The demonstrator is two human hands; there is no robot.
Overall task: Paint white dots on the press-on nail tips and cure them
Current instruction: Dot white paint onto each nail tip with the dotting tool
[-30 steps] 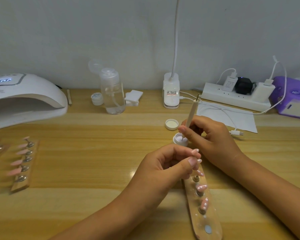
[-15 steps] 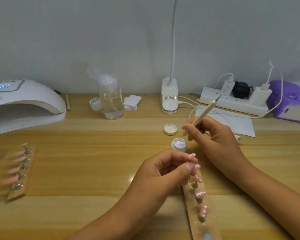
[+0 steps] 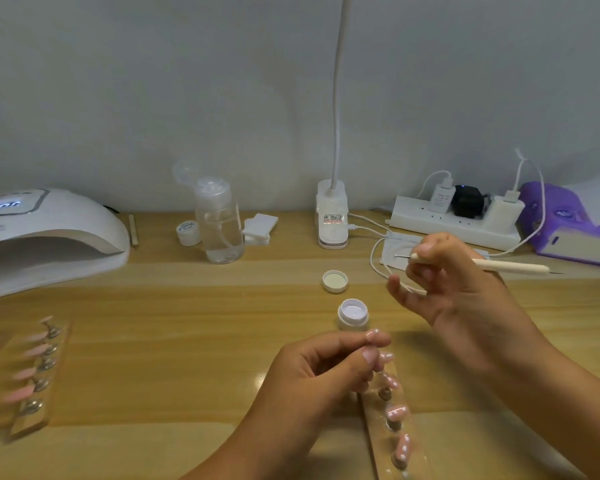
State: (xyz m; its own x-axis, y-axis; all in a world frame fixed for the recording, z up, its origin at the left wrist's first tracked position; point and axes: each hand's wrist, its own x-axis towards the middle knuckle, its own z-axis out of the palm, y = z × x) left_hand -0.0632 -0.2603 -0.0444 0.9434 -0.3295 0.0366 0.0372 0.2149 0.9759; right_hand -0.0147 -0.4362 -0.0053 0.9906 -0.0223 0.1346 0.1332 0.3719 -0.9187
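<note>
The white dots on the pink nail tip, pinched in the curled fingers of the left hand, are probably uncured, so a shifting thumb could smear them. The same risk applies to the dotted tips on the holder strip, which runs to 5 o'clock under that hand. The open jar of white gel stands just beyond it at 12 o'clock and could easily be tipped. It holds a level white pool, and its lid lies upturned and empty at 11 o'clock. At 2 o'clock the right hand pinches the dotting tool between thumb and forefinger. The tool's point hangs over a cable and might mark it. The pump bottle at 10 o'clock is part full of clear liquid. The small jar beside it is closed.
</note>
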